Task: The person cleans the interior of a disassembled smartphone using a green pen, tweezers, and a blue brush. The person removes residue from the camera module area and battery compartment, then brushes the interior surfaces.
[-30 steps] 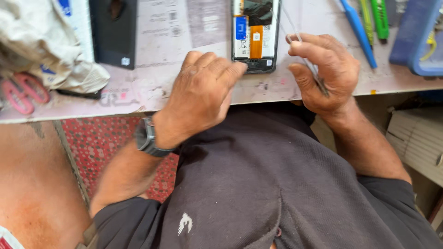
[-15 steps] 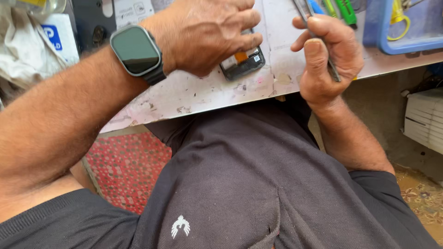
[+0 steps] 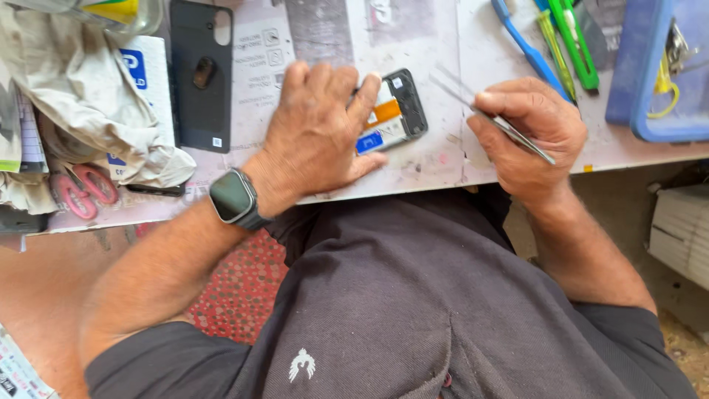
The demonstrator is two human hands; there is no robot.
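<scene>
We find the opened phone (image 3: 395, 111) lying flat on the counter (image 3: 443, 159), back cover off, its inner parts showing orange, white and blue. Its long axis runs on a slant, from lower left under the palm to upper right, where the dark camera end is exposed. Our left hand (image 3: 317, 133) lies spread, palm down, over the phone's lower half, fingers pressing it to the counter; it pins rather than grips.

Our right hand (image 3: 528, 133) rests just to the right of the phone, closed in a pinch on a pair of metal tweezers (image 3: 487, 114). The tweezers' tips point up and left, toward the phone's exposed upper end, near it but apart from it. The phone thus lies to the left of the right hand, and the right hand is the nearer to the uncovered end.

Containers: a blue tray (image 3: 653, 81) stands at the far right of the counter, holding small metal parts and something yellow; we cannot tell these apart further. A clear vessel at the top left corner is cut off by the frame.

Other items noted: a dark back cover (image 3: 199, 74) lying left of the left hand, crumpled cloth (image 3: 81, 96), pink-handled scissors (image 3: 77, 188), a blue tool (image 3: 528, 48) and a green tool (image 3: 572, 41) above the right hand.
</scene>
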